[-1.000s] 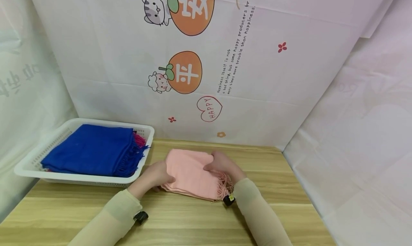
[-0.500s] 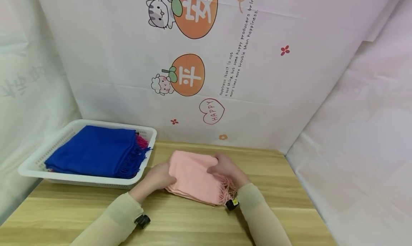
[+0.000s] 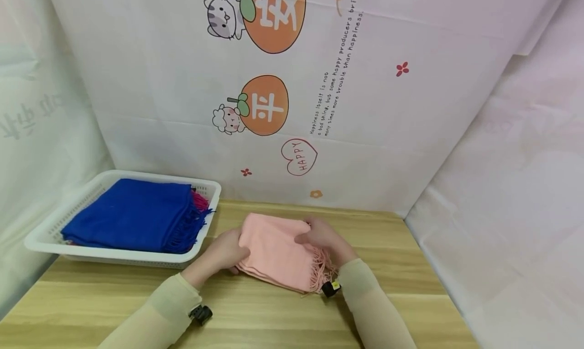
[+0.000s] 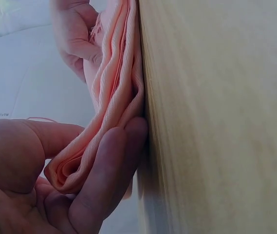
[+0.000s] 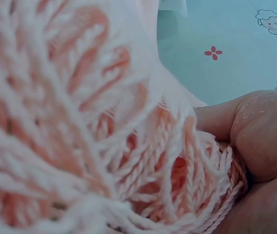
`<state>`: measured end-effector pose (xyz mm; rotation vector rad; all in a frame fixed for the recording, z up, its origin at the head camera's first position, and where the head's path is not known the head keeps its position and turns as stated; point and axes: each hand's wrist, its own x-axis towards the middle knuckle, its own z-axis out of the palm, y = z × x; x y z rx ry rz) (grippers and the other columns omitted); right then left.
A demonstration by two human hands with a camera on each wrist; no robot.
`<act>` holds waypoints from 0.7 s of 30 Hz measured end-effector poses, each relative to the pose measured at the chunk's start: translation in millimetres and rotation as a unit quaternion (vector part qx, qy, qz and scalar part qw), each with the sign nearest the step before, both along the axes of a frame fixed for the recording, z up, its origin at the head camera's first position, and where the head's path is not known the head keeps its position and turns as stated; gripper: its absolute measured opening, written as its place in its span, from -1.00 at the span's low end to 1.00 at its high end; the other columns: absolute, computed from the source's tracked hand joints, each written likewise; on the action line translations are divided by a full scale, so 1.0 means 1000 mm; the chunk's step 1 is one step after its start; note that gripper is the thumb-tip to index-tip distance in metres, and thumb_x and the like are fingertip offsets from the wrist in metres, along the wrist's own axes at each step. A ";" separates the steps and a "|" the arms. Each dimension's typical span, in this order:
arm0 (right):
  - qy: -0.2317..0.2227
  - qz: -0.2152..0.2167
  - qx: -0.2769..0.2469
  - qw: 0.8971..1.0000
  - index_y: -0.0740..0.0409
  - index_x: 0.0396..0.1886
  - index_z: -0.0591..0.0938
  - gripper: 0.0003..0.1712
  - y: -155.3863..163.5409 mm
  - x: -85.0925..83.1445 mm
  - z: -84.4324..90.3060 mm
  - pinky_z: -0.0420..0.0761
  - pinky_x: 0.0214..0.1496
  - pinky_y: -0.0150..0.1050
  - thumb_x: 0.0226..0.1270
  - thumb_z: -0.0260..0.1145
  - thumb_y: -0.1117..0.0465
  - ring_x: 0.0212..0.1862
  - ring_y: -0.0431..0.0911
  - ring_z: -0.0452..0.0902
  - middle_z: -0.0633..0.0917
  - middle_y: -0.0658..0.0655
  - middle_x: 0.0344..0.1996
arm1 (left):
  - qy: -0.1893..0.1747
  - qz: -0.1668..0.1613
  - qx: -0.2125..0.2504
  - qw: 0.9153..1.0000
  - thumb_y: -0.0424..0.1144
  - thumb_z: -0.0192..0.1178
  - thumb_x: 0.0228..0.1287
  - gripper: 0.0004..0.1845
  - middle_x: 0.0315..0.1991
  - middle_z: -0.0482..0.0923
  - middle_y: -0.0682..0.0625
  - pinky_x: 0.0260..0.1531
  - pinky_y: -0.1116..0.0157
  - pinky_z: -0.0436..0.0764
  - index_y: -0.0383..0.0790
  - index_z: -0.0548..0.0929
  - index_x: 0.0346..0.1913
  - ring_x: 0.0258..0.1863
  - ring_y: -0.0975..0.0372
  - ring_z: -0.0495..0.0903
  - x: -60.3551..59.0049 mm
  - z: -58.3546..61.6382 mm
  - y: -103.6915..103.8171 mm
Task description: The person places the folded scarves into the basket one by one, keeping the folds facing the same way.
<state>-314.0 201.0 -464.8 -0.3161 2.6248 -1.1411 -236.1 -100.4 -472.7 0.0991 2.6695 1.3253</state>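
The left hand [image 3: 226,251] pinches the folded pink scarf [image 3: 279,251] on the worktop [image 3: 255,313] by its left edge, fingers hidden beneath; the right hand [image 3: 322,237] grips its fringed end. Farther left, a white basket [image 3: 114,257] holds a blue scarf [image 3: 132,214].

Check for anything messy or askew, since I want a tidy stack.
Little stands out: the pink scarf is neatly folded between both hands. Only magenta fringe pokes out from under the blue scarf in the white basket.
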 end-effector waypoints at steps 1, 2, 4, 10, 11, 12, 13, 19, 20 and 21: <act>-0.001 0.001 0.000 1.000 0.36 0.65 0.43 -0.07 0.000 -0.001 0.001 0.38 0.59 0.36 0.43 0.61 0.13 0.59 0.41 0.36 0.50 0.42 0.56 | -0.001 0.000 0.002 1.000 -0.42 0.25 0.31 -0.44 -0.02 0.71 -0.28 -0.69 0.15 0.73 -0.35 0.57 0.39 -0.71 0.08 0.70 0.000 0.000 0.000; 0.000 0.003 0.003 1.000 0.36 0.65 0.42 -0.07 0.000 -0.001 0.001 0.38 0.59 0.36 0.43 0.61 0.13 0.59 0.40 0.35 0.49 0.42 0.56 | -0.001 0.000 0.004 1.000 -0.43 0.24 0.31 -0.44 -0.03 0.71 -0.28 -0.69 0.14 0.73 -0.35 0.57 0.39 -0.71 0.08 0.70 0.000 0.000 -0.001; 0.002 0.007 0.010 1.000 0.37 0.66 0.41 -0.06 0.001 -0.001 0.002 0.40 0.58 0.35 0.44 0.61 0.12 0.60 0.40 0.35 0.49 0.43 0.57 | 0.000 -0.001 0.007 1.000 -0.44 0.22 0.29 -0.44 -0.04 0.71 -0.27 -0.70 0.14 0.73 -0.35 0.57 0.38 -0.72 0.08 0.70 0.000 0.000 -0.001; 0.009 0.011 0.009 1.000 0.41 0.66 0.38 -0.02 0.002 0.000 0.004 0.41 0.58 0.34 0.42 0.62 0.12 0.60 0.41 0.34 0.46 0.45 0.58 | 0.003 -0.003 0.006 1.000 -0.44 0.22 0.28 -0.42 -0.03 0.72 -0.28 -0.71 0.14 0.72 -0.34 0.57 0.40 -0.73 0.09 0.70 0.001 0.003 -0.001; 0.010 0.011 0.008 1.000 0.41 0.66 0.38 -0.02 0.002 0.000 0.005 0.41 0.58 0.34 0.42 0.62 0.12 0.60 0.41 0.34 0.46 0.45 0.58 | 0.003 -0.004 0.004 1.000 -0.44 0.22 0.29 -0.42 -0.02 0.72 -0.28 -0.71 0.14 0.72 -0.34 0.56 0.40 -0.73 0.09 0.70 0.001 0.004 -0.001; 0.011 0.011 0.007 1.000 0.42 0.66 0.38 -0.02 0.002 0.000 0.005 0.41 0.58 0.34 0.41 0.62 0.12 0.60 0.41 0.34 0.46 0.46 0.58 | 0.003 -0.004 0.003 1.000 -0.44 0.23 0.29 -0.42 -0.01 0.72 -0.29 -0.71 0.15 0.72 -0.35 0.56 0.40 -0.73 0.09 0.70 0.001 0.004 -0.001; 0.010 0.010 0.004 1.000 0.42 0.66 0.37 -0.01 0.002 0.001 0.004 0.41 0.58 0.34 0.41 0.62 0.13 0.60 0.41 0.34 0.46 0.46 0.58 | 0.003 -0.004 0.002 1.000 -0.44 0.23 0.29 -0.42 -0.01 0.72 -0.29 -0.71 0.15 0.72 -0.35 0.56 0.40 -0.73 0.09 0.70 0.001 0.004 -0.001; 0.012 0.010 0.003 1.000 0.43 0.65 0.38 0.00 0.001 0.002 0.004 0.38 0.60 0.33 0.38 0.65 0.14 0.60 0.40 0.34 0.46 0.45 0.58 | 0.002 -0.005 -0.002 1.000 -0.45 0.23 0.26 -0.46 -0.05 0.72 -0.29 -0.73 0.15 0.71 -0.37 0.58 0.34 -0.75 0.09 0.69 0.002 0.003 -0.001; 0.011 0.009 0.003 1.000 0.42 0.66 0.38 0.01 0.001 0.002 0.004 0.38 0.60 0.33 0.37 0.65 0.14 0.61 0.40 0.34 0.46 0.45 0.58 | 0.004 -0.006 -0.003 1.000 -0.46 0.23 0.26 -0.47 -0.06 0.72 -0.28 -0.73 0.15 0.70 -0.37 0.58 0.33 -0.75 0.10 0.69 0.002 0.003 -0.001; 0.010 0.009 0.004 1.000 0.41 0.66 0.38 0.01 0.001 0.002 0.004 0.37 0.61 0.34 0.37 0.66 0.14 0.61 0.40 0.33 0.46 0.44 0.59 | 0.005 -0.007 -0.005 1.000 -0.46 0.22 0.26 -0.48 -0.07 0.72 -0.27 -0.74 0.15 0.70 -0.36 0.59 0.32 -0.76 0.10 0.68 0.003 0.003 -0.001</act>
